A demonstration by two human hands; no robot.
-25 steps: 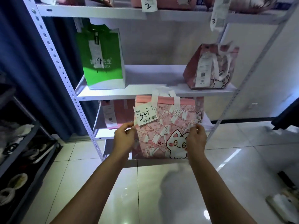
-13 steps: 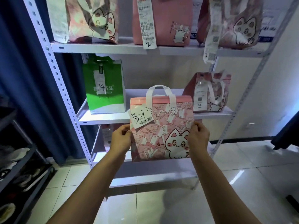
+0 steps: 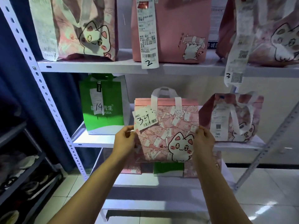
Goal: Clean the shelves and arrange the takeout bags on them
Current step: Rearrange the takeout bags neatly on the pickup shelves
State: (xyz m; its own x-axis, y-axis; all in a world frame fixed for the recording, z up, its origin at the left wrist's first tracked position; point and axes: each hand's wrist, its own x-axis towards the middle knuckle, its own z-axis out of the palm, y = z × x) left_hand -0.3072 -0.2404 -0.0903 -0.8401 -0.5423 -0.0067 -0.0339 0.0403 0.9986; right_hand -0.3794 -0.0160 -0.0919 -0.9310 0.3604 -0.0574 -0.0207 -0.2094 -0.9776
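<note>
I hold a pink cat-print takeout bag (image 3: 168, 126) upright in front of the middle shelf (image 3: 90, 141); its white label reads 34. My left hand (image 3: 125, 139) grips the bag's left edge and my right hand (image 3: 204, 139) grips its right edge. The bag hangs in the gap between a green bag marked 14 (image 3: 103, 107) on the left and a pink cat bag (image 3: 233, 117) on the right, both standing on that shelf. Its bottom sits lower than the shelf's front edge.
The upper shelf (image 3: 97, 66) carries three pink bags, two with receipts marked 2 (image 3: 148, 38) and 3 (image 3: 237, 50). Flat bags (image 3: 168, 168) lie on the lower shelf behind my arms. A dark rack with shoes (image 3: 24, 175) stands at the left. White tiled floor lies below.
Both hands have lifted the bag marked 34 from lower-shelf height up to the middle shelf's front. The view has tilted upward, bringing the upper shelf's bags in.
</note>
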